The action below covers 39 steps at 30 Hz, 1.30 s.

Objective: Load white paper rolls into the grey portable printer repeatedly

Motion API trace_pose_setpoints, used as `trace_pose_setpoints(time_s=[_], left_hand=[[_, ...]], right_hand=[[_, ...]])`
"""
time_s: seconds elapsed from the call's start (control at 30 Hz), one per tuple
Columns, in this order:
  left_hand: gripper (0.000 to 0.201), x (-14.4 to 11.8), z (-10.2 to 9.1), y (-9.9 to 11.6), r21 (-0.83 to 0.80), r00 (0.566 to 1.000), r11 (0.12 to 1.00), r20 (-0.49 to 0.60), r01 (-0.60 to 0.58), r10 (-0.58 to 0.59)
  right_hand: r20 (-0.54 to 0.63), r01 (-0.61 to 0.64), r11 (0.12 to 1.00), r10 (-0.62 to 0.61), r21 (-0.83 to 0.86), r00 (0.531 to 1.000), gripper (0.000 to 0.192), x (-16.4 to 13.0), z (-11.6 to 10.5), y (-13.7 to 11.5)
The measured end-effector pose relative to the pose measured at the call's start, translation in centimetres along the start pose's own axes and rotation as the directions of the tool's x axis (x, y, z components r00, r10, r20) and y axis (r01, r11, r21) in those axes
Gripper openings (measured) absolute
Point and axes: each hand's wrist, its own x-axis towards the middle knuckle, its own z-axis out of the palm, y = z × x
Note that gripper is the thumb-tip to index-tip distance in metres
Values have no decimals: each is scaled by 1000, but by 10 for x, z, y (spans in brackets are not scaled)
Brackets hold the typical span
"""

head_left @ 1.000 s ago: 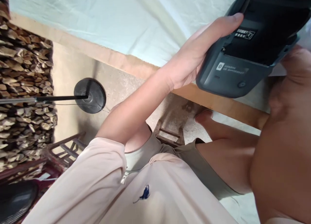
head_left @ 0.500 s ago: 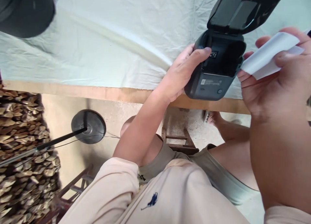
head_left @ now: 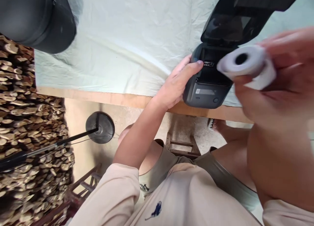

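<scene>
A dark label printer (head_left: 206,96) sits near the table's front edge, its lid (head_left: 220,26) swung up and its paper bay exposed. My left hand (head_left: 180,77) grips the printer's left side, thumb over the rim of the bay. In my right hand (head_left: 277,78) is a white paper roll (head_left: 255,57), its dark core hole facing me. That roll is held just right of the bay and overlaps its right side in view. A loose end of paper hangs below the roll. Motion blurs the right fingers somewhat.
A pale cloth (head_left: 127,49) covers the wood-edged table (head_left: 117,98). On its far left stands a large black cylindrical object (head_left: 46,20). Stacked firewood (head_left: 31,121), a stand with a round black base (head_left: 100,128) and wooden stools (head_left: 84,186) are below the table.
My right hand has turned the paper roll so its core end shows and brought it left, over the printer's bay edge. My left hand still grips the printer. The view has shifted slightly.
</scene>
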Motion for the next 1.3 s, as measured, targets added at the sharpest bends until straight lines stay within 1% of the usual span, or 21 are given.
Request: trace_pose_setpoints(time_s=[0.03,0.07,0.1,0.13,0.23,0.27,0.37,0.43,0.5,0.6,0.67,0.73,0.8,0.83,0.9,0.93,1.0,1.03,1.1,1.2,1.3], left_hand=[[11,0,0,0,9,1000,1000,0,-4,4],[12,1,0,-1,16,1000,1000,1,-2,2],[12,1,-1,-1,21,1000,1000,-1,11,-11],[12,3,-2,-2,22,999,999,-20,34,-33],[18,6,-5,-5,-10,991,997,-114,75,-76],[20,6,-5,-6,-15,990,997,-117,74,-76],[15,3,-2,-5,13,999,1000,-35,26,-26],[12,0,-1,-3,17,1000,1000,0,-12,12],[11,0,-2,-3,3,1000,1000,-2,-24,24],[16,3,-9,-3,-2,997,1000,72,-23,23],[17,4,-11,-4,21,993,999,106,-49,46],[23,2,-10,-5,62,994,995,85,-73,68],[48,-2,-6,-4,102,998,992,15,-70,69],[63,-4,-3,-4,122,998,991,-21,-57,60],[88,-7,0,-2,168,997,985,-66,-30,42],[96,-8,2,-2,193,996,981,-76,-22,37],[102,-9,5,0,236,997,972,-74,-8,27],[102,-9,6,0,254,997,967,-69,-1,20],[100,-10,11,1,275,997,961,-79,12,10],[98,-9,17,2,260,991,965,-135,17,19],[99,-7,16,2,250,986,968,-163,9,33]], right_hand=[[37,132,987,-129,-94,991,41,-2,5,-4],[86,253,948,-240,-192,967,40,-3,10,-7],[133,340,899,-315,-277,940,38,-4,13,-10],[162,381,859,-346,-342,924,36,-4,15,-12],[182,369,820,-321,-437,929,30,-4,14,-14],[191,359,808,-304,-468,933,29,-4,13,-14],[226,327,784,-242,-527,944,21,-5,10,-10],[225,324,792,-239,-517,945,12,-7,11,-6],[197,356,805,-297,-474,934,8,-9,13,-3],[168,433,790,-402,-434,900,11,-14,17,-1],[183,451,785,-413,-424,892,10,-18,18,-1],[219,451,801,-394,-394,892,10,-21,16,-1],[242,432,835,-366,-342,899,12,-24,12,-1],[222,405,858,-348,-316,911,12,-25,10,-1],[115,327,907,-307,-265,945,12,-28,6,1],[42,259,934,-257,-244,966,14,-29,5,3],[-58,113,980,-124,-165,991,29,-29,5,6],[-61,55,993,-62,-102,996,39,-28,6,7],[11,-33,998,32,59,999,54,-25,9,8],[131,-90,965,59,246,990,57,-20,13,6],[87,-126,945,104,303,991,58,-18,12,3]])
